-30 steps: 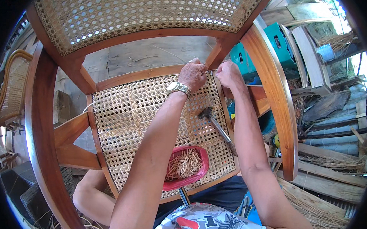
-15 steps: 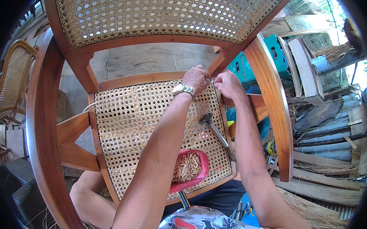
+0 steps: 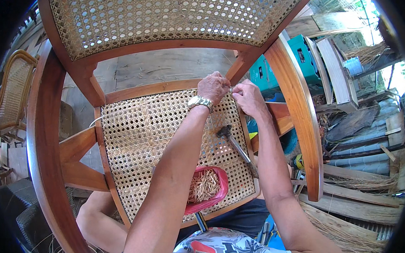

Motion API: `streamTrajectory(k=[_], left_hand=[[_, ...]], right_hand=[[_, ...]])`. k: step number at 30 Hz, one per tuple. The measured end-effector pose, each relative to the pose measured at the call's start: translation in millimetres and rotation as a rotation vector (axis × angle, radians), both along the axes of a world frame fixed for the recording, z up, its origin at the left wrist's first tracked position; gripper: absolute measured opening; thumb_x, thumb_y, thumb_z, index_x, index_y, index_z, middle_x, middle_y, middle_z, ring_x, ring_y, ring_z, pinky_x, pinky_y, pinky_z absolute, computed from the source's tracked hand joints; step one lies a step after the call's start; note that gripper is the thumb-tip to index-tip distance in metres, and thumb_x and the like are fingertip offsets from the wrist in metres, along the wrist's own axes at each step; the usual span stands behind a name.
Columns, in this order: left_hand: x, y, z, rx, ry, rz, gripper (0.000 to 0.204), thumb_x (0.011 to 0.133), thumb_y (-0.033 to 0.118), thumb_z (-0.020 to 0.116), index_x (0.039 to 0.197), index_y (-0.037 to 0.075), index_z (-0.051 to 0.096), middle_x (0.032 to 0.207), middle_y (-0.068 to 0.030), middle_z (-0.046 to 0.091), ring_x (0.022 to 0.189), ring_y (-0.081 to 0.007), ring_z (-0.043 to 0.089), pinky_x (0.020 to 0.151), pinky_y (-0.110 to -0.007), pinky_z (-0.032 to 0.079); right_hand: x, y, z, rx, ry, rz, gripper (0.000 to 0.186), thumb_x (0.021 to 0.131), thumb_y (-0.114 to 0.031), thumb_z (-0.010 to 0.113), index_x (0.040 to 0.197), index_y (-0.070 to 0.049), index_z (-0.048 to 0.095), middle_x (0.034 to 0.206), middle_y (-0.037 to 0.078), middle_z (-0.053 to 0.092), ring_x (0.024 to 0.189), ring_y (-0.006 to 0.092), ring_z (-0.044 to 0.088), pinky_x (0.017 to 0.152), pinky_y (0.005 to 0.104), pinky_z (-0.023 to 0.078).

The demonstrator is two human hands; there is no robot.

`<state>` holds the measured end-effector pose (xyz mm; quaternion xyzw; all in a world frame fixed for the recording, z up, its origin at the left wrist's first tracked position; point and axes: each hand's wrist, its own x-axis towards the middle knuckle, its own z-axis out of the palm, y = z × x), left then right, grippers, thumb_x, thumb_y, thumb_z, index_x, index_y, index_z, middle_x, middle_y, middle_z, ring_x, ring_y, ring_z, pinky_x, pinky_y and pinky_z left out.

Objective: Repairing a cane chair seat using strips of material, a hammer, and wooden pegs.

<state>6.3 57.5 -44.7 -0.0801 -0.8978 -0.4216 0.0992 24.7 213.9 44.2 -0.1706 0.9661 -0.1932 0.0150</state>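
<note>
A wooden armchair has a woven cane seat (image 3: pixel 135 134) and a cane back (image 3: pixel 170 19). My left hand (image 3: pixel 213 88), with a metal watch at the wrist, is closed over the far right corner of the seat, fingertips pinched. Beside it my right hand (image 3: pixel 249 98) is closed too, thumb against fingers, nearly meeting the left. Whatever they pinch is too small to make out. Nearer me on the cane lies a hammer (image 3: pixel 236 147), its head pointing away. A red plastic tub (image 3: pixel 224 184) of short wooden pegs (image 3: pixel 204 186) rests at the seat's front, partly behind my left forearm.
The chair's wooden armrests (image 3: pixel 296 109) rise on both sides. Teal crates (image 3: pixel 263 76) stand beyond the right one. Planks (image 3: pixel 350 208) and loose cane strands lie at the right. Another cane chair (image 3: pixel 12 92) stands at the far left.
Both hands have shifted slightly, staying close together at the corner with fingers still pinched. The view has moved a little; hammer and tub lie in the same places on the seat.
</note>
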Motion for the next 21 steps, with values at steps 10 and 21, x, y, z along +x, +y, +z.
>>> streamTrajectory(k=[10,21], left_hand=[[0,10,-7,-0.149,0.197,0.048,0.013,0.091,0.024,0.065,0.089,0.016,0.074,0.099,-0.0056,0.068,0.087,-0.0284,0.071,0.079,-0.044,0.056],[-1,8,-12,-0.152,0.26,0.013,0.012,0.093,0.021,0.064,0.091,0.014,0.074,0.102,-0.0071,0.067,0.088,-0.029,0.071,0.078,-0.044,0.056]], right_hand=[[-7,1,-9,-0.043,0.091,-0.05,0.015,0.086,-0.013,0.074,0.093,0.0,0.076,0.095,0.018,0.066,0.094,0.0327,0.067,0.084,0.0419,0.054],[-24,0,-29,0.161,0.072,-0.148,0.014,0.082,-0.012,0.073,0.086,0.001,0.076,0.094,0.024,0.072,0.093,0.0391,0.07,0.089,0.0458,0.055]])
